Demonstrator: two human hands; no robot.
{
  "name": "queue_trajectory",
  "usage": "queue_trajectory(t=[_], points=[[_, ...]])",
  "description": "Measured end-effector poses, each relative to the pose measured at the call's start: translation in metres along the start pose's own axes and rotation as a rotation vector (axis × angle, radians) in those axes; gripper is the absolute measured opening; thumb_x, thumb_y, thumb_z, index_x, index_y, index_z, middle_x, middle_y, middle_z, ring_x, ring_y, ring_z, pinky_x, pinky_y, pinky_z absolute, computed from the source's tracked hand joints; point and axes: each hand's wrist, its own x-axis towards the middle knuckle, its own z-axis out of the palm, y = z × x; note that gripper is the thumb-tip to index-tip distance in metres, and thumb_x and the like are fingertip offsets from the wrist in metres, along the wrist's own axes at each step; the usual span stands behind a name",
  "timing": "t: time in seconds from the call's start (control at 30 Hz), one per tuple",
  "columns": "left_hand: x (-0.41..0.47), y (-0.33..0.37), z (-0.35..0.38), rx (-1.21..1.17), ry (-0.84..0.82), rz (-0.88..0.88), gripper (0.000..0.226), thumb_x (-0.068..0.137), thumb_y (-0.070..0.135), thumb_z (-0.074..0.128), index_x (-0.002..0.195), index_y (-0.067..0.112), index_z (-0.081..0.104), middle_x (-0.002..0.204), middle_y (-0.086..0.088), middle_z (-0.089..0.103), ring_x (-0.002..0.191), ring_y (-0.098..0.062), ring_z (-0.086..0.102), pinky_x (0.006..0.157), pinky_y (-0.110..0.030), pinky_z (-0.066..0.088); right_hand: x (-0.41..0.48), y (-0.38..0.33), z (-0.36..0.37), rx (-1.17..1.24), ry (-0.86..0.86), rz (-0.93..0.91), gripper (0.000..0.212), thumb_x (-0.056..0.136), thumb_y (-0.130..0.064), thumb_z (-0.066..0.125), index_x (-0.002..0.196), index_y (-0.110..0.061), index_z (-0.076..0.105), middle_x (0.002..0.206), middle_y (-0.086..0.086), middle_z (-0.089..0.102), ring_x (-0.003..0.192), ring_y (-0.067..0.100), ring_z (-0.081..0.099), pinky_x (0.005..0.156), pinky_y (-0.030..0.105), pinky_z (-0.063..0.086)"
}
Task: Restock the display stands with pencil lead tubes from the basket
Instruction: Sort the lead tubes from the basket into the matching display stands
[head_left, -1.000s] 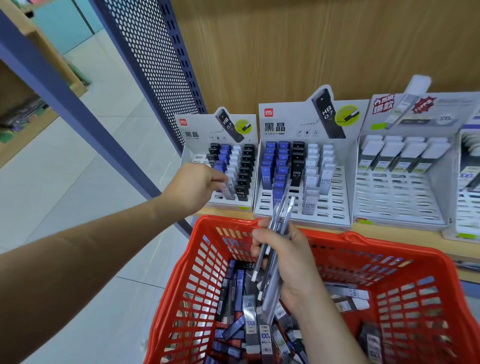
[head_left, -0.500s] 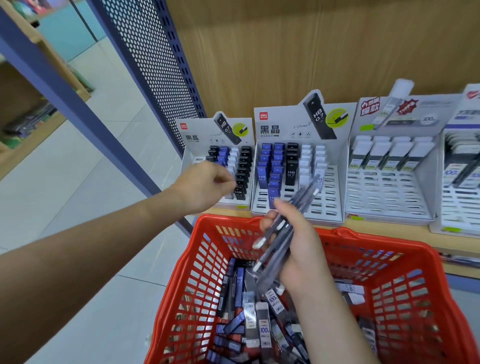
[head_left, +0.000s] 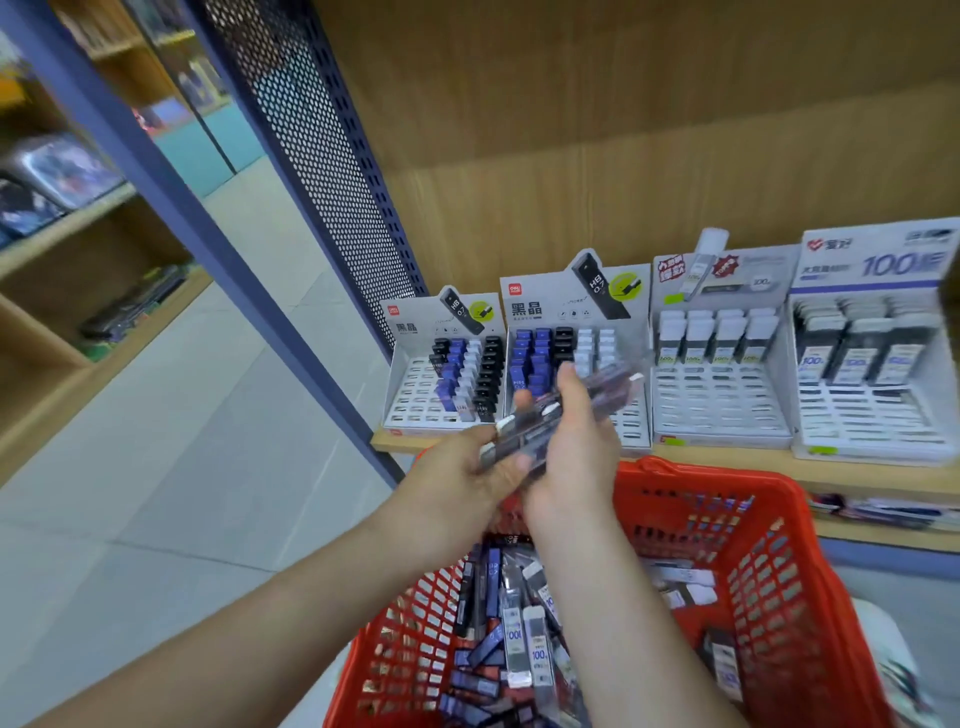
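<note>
My right hand (head_left: 574, 457) grips a bundle of grey, white-capped pencil lead tubes (head_left: 550, 418) above the far rim of the red basket (head_left: 774, 551). My left hand (head_left: 457, 480) has its fingers on the lower end of that bundle. More lead tubes (head_left: 519, 629) lie loose in the basket bottom. On the wooden shelf stand several white display stands: the far-left stand (head_left: 441, 374) and the second stand (head_left: 566, 358) hold black, blue and white tubes, the third stand (head_left: 719, 364) one row of white-capped tubes, the fourth stand (head_left: 872, 358) dark ones.
A blue upright post (head_left: 208, 228) and a perforated metal panel (head_left: 322, 156) bound the shelf on the left. Beyond lies a grey tiled floor (head_left: 171, 467) and another wooden shelving unit (head_left: 67, 260). The shelf's front edge (head_left: 857, 475) runs just behind the basket.
My left hand has come back from the far-left stand and met the bundle. My right hand has risen and tilted the tubes toward horizontal. The view has swung right and is blurred.
</note>
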Motion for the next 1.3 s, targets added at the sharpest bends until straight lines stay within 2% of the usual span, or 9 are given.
queue_trajectory(t=[0.13,0.43,0.57,0.7,0.8,0.93,1.0,1.13,1.3], points=[[-0.007,0.004,0.004,0.081,0.128,0.075,0.023,0.094,0.022,0.059,0.116,0.027,0.062,0.084,0.000,0.072,0.065,-0.015,0.067,0.072,-0.035,0.055,-0.006,-0.009,0.000,0.051,0.028,0.049,0.018,0.090,-0.020,0.070,0.100,-0.008,0.059,0.072,0.016,0.066,0.060,0.027,0.063,0.060,0.037,0.058],[-0.014,0.023,-0.002,-0.105,0.176,0.055,0.018,0.097,0.006,0.051,0.103,0.011,0.067,0.077,-0.005,0.071,0.065,-0.012,0.068,0.060,-0.019,0.053,0.008,-0.054,-0.014,0.169,0.085,0.010,0.022,0.093,-0.021,0.059,0.075,-0.015,0.049,0.054,0.001,0.054,0.046,0.017,0.053,0.053,0.027,0.048],[-0.011,0.037,-0.017,-0.247,0.147,0.015,0.014,0.102,0.016,0.043,0.098,0.014,0.056,0.074,-0.004,0.072,0.068,-0.014,0.070,0.063,-0.023,0.048,0.014,-0.073,-0.026,0.135,-0.192,0.021,0.026,0.095,-0.018,0.051,0.070,-0.015,0.047,0.059,-0.001,0.046,0.043,0.012,0.044,0.045,0.021,0.042],[-0.008,0.040,-0.015,-0.353,0.062,-0.069,0.011,0.102,0.024,0.042,0.102,0.014,0.045,0.086,-0.012,0.074,0.080,-0.024,0.073,0.072,-0.033,0.048,0.003,-0.071,-0.019,-0.274,-0.487,0.052,0.020,0.090,-0.033,0.061,0.084,-0.015,0.056,0.070,0.002,0.059,0.044,0.010,0.047,0.041,0.020,0.041],[-0.003,0.036,-0.005,-0.195,0.160,0.001,0.008,0.099,0.026,0.049,0.098,0.018,0.047,0.080,-0.007,0.074,0.070,-0.022,0.072,0.067,-0.034,0.050,-0.004,-0.055,-0.011,-0.525,-0.530,-0.025,0.035,0.074,-0.039,0.076,0.093,-0.014,0.062,0.071,0.009,0.064,0.050,0.018,0.055,0.048,0.028,0.046],[-0.002,0.025,-0.001,0.317,0.358,0.228,0.014,0.093,0.034,0.057,0.089,0.030,0.044,0.069,0.006,0.069,0.061,-0.009,0.066,0.066,-0.035,0.052,-0.006,-0.037,-0.011,-0.515,-0.490,-0.111,0.026,0.075,-0.026,0.082,0.094,-0.017,0.067,0.100,0.022,0.073,0.092,0.037,0.071,0.074,0.048,0.055],[-0.003,0.026,-0.004,0.265,0.316,0.243,0.012,0.090,0.040,0.061,0.088,0.031,0.053,0.069,0.009,0.069,0.063,-0.006,0.065,0.068,-0.035,0.052,-0.007,-0.040,-0.014,-0.488,-0.481,-0.083,0.012,0.082,-0.019,0.078,0.090,-0.017,0.068,0.093,0.018,0.074,0.085,0.036,0.070,0.077,0.048,0.056],[0.000,0.035,-0.019,-0.052,0.297,0.178,0.016,0.088,0.038,0.061,0.086,0.025,0.070,0.078,0.005,0.070,0.074,-0.010,0.064,0.068,-0.029,0.052,-0.007,-0.053,-0.024,-0.511,-0.550,0.067,0.017,0.078,-0.025,0.071,0.086,-0.010,0.067,0.068,0.006,0.070,0.051,0.016,0.061,0.048,0.024,0.050],[0.002,0.033,-0.036,-0.199,0.092,0.088,0.020,0.083,0.035,0.066,0.099,0.023,0.072,0.090,-0.003,0.073,0.081,-0.010,0.067,0.072,-0.024,0.054,-0.009,-0.046,-0.029,-0.658,-0.789,0.140,0.005,0.077,-0.019,0.069,0.076,-0.016,0.073,0.068,0.008,0.069,0.050,0.016,0.054,0.048,0.022,0.046]])
